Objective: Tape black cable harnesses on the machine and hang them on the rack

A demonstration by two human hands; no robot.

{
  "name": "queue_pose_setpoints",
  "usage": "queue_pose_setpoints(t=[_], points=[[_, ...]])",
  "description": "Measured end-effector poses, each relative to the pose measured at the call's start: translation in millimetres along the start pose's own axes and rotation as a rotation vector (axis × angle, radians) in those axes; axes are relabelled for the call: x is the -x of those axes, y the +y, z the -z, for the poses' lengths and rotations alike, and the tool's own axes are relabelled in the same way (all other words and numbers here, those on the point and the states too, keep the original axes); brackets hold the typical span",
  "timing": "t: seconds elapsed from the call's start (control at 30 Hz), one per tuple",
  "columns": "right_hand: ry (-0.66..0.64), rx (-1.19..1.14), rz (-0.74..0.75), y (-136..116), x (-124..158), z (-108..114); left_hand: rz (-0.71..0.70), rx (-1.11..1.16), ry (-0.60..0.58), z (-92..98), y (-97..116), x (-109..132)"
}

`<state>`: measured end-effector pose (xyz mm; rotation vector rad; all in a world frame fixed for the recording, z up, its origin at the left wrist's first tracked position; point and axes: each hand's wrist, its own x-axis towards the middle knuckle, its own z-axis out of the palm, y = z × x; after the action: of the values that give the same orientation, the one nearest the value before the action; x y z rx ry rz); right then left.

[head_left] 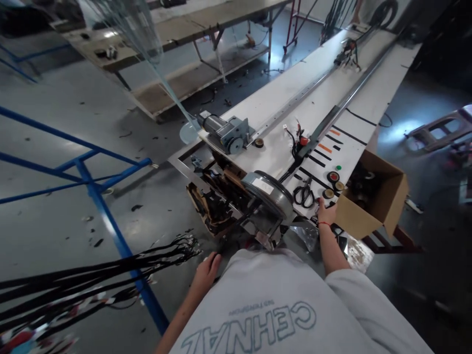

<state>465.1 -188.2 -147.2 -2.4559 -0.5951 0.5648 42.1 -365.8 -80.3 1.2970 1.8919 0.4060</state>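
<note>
My right hand is at the near edge of the long white table, fingers bent together beside a tape roll; whatever they hold, if anything, is hidden. Left of that hand lie black-handled scissors. A second tape roll and a round black-and-red roll sit just beyond. Low at my left side hangs my left hand, apart from the table, its fingers loosely extended with nothing visible in them. Black and orange strips are stuck along the tabletop.
A large wheel-like reel and a geared motor occupy the table's near end. An open cardboard box stands at the right. Blue metal framing and hanging black cable bundles are on the left. A workbench stands behind.
</note>
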Motion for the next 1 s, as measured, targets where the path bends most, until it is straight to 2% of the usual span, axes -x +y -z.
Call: queue_pose_setpoints(t=[0.13,0.33,0.5,0.73,0.8,0.93,0.97,1.0], points=[[0.008,-0.026,0.008,4.9,-4.1,-2.6,-0.036,0.01,-0.015,-11.7,17.4,-9.7],[-0.002,-0.017,0.009,4.5,-2.4,-1.4,-0.114,0.066,0.004,-28.2,27.9,-25.1],[0.009,-0.019,0.017,4.8,-3.0,-2.2,-0.144,0.028,-0.035,-34.0,43.1,-41.4],[0.003,-0.037,0.025,8.2,-4.3,-3.6,-0.242,-0.024,-0.032,-37.4,63.4,-64.2],[0.003,-0.036,0.025,7.8,-3.7,-3.0,-0.214,0.014,-0.133,-34.4,63.2,-72.9],[-0.021,-0.033,0.02,6.0,-1.7,-0.5,-0.107,0.028,-0.681,-26.4,49.5,-92.4],[-0.029,-0.042,0.018,5.9,-1.4,0.1,-0.08,-0.001,-0.739,-24.8,43.6,-95.3],[-0.035,-0.058,0.019,6.0,-1.2,0.3,-0.063,-0.034,-0.718,-23.4,37.0,-96.2]])
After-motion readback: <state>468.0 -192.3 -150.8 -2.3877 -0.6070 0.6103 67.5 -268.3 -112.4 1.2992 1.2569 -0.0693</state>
